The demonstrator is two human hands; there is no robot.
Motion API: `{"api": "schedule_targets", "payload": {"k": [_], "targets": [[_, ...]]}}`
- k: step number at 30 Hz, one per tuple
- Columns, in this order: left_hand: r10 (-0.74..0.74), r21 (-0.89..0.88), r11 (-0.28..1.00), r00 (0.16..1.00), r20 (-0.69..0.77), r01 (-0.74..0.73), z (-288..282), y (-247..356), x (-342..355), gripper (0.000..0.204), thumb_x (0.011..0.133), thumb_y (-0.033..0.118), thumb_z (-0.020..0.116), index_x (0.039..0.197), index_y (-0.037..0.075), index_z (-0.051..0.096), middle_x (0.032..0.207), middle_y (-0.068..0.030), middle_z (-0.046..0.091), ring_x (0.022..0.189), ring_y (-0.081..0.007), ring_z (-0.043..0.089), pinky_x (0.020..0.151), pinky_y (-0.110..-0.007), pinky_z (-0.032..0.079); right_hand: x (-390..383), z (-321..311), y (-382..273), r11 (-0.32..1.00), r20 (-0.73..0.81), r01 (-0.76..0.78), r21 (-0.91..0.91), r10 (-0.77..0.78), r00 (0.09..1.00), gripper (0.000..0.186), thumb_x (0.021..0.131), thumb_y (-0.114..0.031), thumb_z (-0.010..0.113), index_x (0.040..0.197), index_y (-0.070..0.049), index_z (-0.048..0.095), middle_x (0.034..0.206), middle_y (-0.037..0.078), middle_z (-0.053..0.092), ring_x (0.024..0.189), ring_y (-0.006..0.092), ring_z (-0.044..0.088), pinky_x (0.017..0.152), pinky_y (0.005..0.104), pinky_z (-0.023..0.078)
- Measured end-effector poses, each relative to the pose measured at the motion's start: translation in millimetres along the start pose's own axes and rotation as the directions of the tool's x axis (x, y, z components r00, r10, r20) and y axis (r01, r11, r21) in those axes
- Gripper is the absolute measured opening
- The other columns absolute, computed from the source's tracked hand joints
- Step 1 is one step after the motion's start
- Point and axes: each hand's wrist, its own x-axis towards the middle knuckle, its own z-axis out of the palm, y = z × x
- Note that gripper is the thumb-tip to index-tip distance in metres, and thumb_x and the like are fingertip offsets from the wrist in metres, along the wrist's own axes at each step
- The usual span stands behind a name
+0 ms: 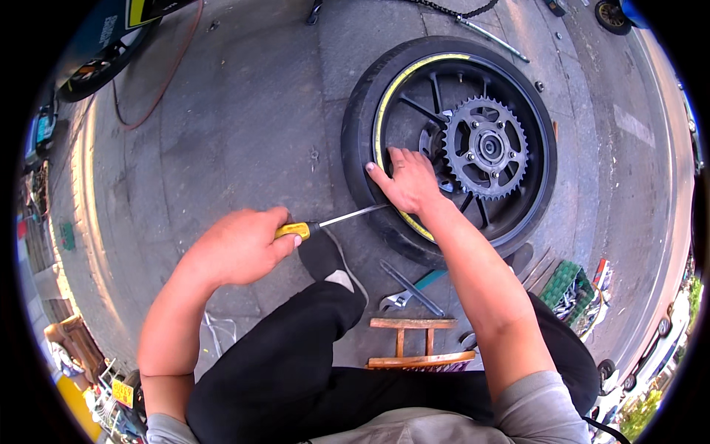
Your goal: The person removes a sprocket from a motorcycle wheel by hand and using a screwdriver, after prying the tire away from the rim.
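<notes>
Wheel (484,148) lies on outdoor grey paving (244,133), left grip (246,243) clasping screwdriver (314,227), right grip (410,182) spread.

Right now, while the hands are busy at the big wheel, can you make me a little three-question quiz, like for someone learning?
1. True or false: the left hand is empty.
2. Where is the right hand? A: at the sprocket's centre. B: at the yellow-striped edge of the wheel. C: flat on the ground.
3. Which tool with a teal handle lies on the ground between the wheel and the wooden frame?

Key:
1. False; it grips a yellow-handled tool.
2. B.
3. An adjustable wrench.
</notes>
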Motion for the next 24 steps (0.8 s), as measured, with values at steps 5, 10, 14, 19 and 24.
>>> {"api": "schedule_targets", "payload": {"k": [5, 10, 14, 19, 24], "targets": [[-0.023, -0.108, 0.994, 0.999, -0.034, 0.02, 69.2, 9.4, -40.7, 0.041, 0.107, 0.037, 0.064, 0.125, 0.001, 0.07, 0.098, -0.0262, 0.075, 0.097, -0.0467, 0.073, 0.085, -0.055, 0.055, -42.7, 12.4, 13.3, 0.981, -0.294, 0.185, -0.057, -0.193, 0.936, 0.075, 0.107, -0.054, 0.056, 0.153, 0.006, 0.055, 0.153, 0.027, 0.06, 0.146, 0.042, 0.053, 0.128, 0.0502, 0.036], [-0.053, -0.071, 0.996, 0.998, -0.026, 0.051, 57.5, 15.3, -47.0, 0.044, 0.107, 0.039, 0.063, 0.129, 0.001, 0.07, 0.107, -0.0251, 0.076, 0.104, -0.0458, 0.073, 0.09, -0.053, 0.056, -152.3, -7.9, -7.6, 0.969, -0.259, 0.246, 0.036, -0.229, 0.938, 0.039, 0.097, -0.024, 0.072, 0.128, 0.0, 0.069, 0.122, 0.022, 0.07, 0.116, 0.0403, 0.065, 0.105, 0.0492, 0.052], [-0.018, 0.069, 0.997, 0.996, -0.083, 0.024, 23.0, 53.3, -84.1, 0.043, 0.106, 0.037, 0.062, 0.128, 0.001, 0.071, 0.102, -0.0255, 0.077, 0.101, -0.0463, 0.073, 0.089, -0.055, 0.056, -210.9, 0.3, 27.6, 0.978, -0.104, 0.203, -0.043, -0.206, 0.973, 0.018, 0.095, -0.022, 0.072, 0.104, -0.006, 0.075, 0.102, 0.016, 0.074, 0.101, 0.0376, 0.071, 0.092, 0.0496, 0.058], [-0.076, 0.194, 0.975, 0.98, -0.186, 0.113, 17.0, 43.5, -84.8, 0.041, 0.105, 0.034, 0.063, 0.126, 0.001, 0.072, 0.103, -0.0246, 0.077, 0.101, -0.0448, 0.073, 0.091, -0.055, 0.055, -224.2, 40.5, 27.9, 0.991, 0.03, 0.133, 0.028, -0.134, 0.991, 0.023, 0.097, -0.025, 0.071, 0.111, -0.006, 0.073, 0.107, 0.018, 0.076, 0.106, 0.0377, 0.073, 0.094, 0.0502, 0.059], [-0.101, 0.188, 0.973, 0.982, -0.159, 0.131, 9.7, 50.0, -49.7, 0.041, 0.105, 0.035, 0.063, 0.127, 0.002, 0.073, 0.109, -0.0245, 0.077, 0.108, -0.0436, 0.073, 0.094, -0.054, 0.056, -239.1, 59.7, 21.0, 0.986, 0.189, 0.168, 0.004, -0.166, 0.968, 0.03, 0.099, -0.029, 0.071, 0.119, -0.007, 0.075, 0.115, 0.018, 0.075, 0.114, 0.0374, 0.072, 0.1, 0.0482, 0.058]]}}
